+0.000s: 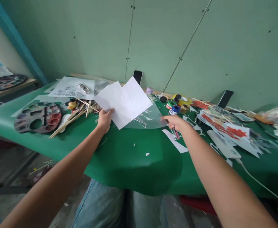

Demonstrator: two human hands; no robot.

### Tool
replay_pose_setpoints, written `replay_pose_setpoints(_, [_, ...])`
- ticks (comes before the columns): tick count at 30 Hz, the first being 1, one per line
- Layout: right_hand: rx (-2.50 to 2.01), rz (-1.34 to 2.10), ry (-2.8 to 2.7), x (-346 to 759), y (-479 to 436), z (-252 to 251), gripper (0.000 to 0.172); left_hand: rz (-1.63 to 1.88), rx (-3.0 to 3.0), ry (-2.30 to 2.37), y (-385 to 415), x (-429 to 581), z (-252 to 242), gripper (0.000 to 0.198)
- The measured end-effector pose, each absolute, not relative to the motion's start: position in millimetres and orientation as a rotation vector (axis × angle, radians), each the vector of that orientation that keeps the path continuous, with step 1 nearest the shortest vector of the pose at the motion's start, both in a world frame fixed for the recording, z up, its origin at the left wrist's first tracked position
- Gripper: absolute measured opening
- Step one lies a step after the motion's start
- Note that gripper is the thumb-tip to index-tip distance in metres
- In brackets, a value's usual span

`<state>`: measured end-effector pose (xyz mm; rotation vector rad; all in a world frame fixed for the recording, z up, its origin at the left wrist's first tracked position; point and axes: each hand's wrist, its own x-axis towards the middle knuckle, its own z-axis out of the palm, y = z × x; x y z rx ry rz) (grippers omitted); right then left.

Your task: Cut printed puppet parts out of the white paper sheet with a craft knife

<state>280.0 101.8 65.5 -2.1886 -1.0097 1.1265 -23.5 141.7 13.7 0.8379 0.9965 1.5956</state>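
My left hand [105,119] is closed on the lower edge of two white paper sheets [124,101], lifted and tilted above the green table [129,164]. Under them lies a clear plastic sheet [150,118] with white cut-out shapes on it. My right hand [175,123] is closed round a thin pink-handled tool [176,134], its fingers touching the right edge of the clear sheet. A white paper strip [175,142] lies just below that hand.
A paint palette [37,116] and a pile of wooden sticks [74,115] sit at the left. Small paint jars [175,109] stand behind my right hand. Cut paper with red paint [224,128] covers the right side. A phone [137,77] leans on the wall.
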Motion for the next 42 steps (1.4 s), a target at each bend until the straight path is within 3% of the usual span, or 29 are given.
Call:
replay_pose_setpoints(6, [-2.12, 1.138, -1.133, 262.4, 108.6, 70.3, 0.036, 1.584, 0.813, 1.007, 140.2, -23.3, 15.6, 0.009])
replay_pose_setpoints(13, [-2.284, 0.906, -1.099, 273.7, 110.4, 74.1, 0.038, 1.607, 0.789, 0.973, 137.5, -22.3, 17.5, 0.01])
replay_pose_setpoints(21, [-2.141, 1.173, -1.037, 272.1, 106.2, 61.7, 0.038, 1.573, 0.78, 0.991, 134.2, -22.0, 21.7, 0.006])
replay_pose_setpoints(30, [-1.834, 1.309, -1.157, 264.2, 104.8, 64.1, 0.016, 1.578, 0.763, 0.972, 134.2, -22.8, 19.9, 0.006])
replay_pose_setpoints(32, [-1.867, 1.245, -1.173, 265.4, 102.9, 63.7, 0.015, 1.593, 0.753, 0.949, 133.4, -22.6, 20.0, 0.005])
replay_pose_setpoints(38, [-2.196, 0.911, -1.266, 276.7, 88.8, 58.5, 0.035, 1.699, 0.687, 0.858, 131.0, -24.6, 23.3, 0.014])
replay_pose_setpoints(42, [-2.422, 0.495, -1.386, 272.2, 73.8, 61.7, 0.039, 1.755, 0.628, 0.835, 132.1, -28.2, 25.5, 0.019])
